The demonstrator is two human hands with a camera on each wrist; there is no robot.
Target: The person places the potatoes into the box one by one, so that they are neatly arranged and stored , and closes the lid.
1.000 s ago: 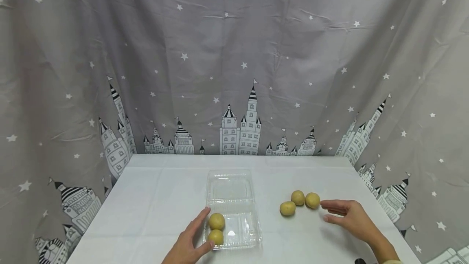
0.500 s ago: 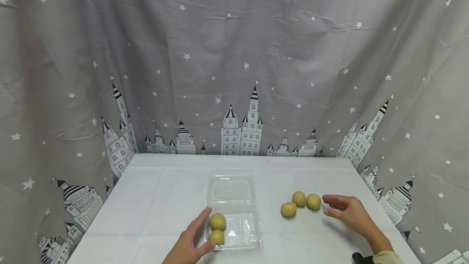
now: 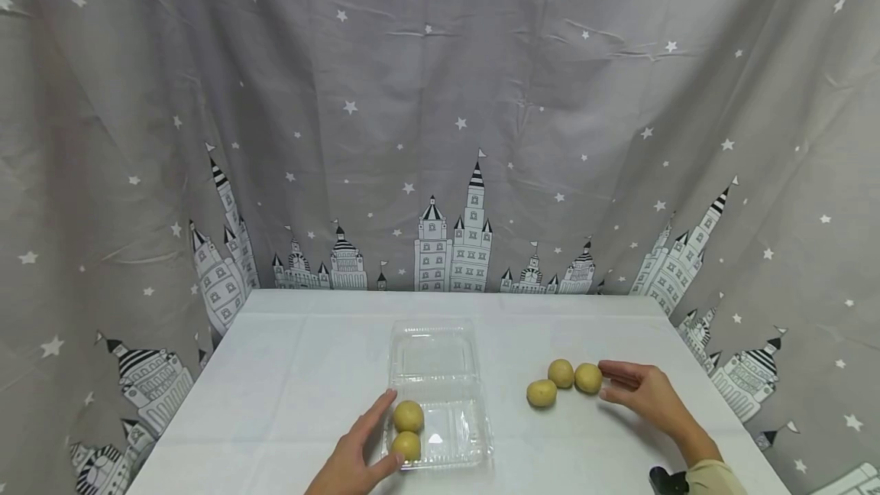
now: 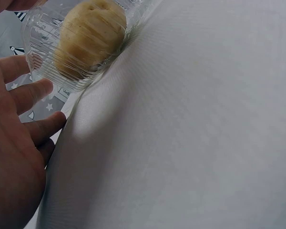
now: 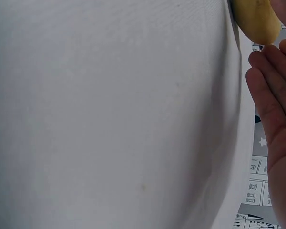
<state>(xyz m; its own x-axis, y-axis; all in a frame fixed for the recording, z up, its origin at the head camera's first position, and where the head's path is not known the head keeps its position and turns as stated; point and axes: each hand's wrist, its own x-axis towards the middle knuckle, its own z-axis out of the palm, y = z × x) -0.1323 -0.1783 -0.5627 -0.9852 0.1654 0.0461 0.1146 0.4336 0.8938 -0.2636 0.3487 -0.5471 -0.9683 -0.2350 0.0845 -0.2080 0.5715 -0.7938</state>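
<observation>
A hinged clear plastic container (image 3: 450,434) lies with its lid folded back, and two yellow potatoes (image 3: 409,416) sit in the left side of its base. My left hand (image 3: 351,453) is spread along the container's left side, index fingertip at the hinge end and thumb at the front corner. The left wrist view shows relaxed fingers (image 4: 31,95) beside the ribbed wall, with a potato (image 4: 93,36) behind it. On the right, three potatoes (image 3: 561,373) form a cluster. My right hand (image 3: 649,396) reaches the rightmost potato (image 3: 587,378), fingers extended and thumb apart, fingertips right at its side.
A white cloth covers the table (image 3: 309,373). Behind it hangs a grey curtain (image 3: 385,98) with printed stars and castles. A black object (image 3: 667,481) shows by the right sleeve (image 3: 715,477) at the lower edge.
My right hand has shifted slightly, ending closer to the rightmost potato. My left hand, the container and all the potatoes keep their places; the head view moved a little.
</observation>
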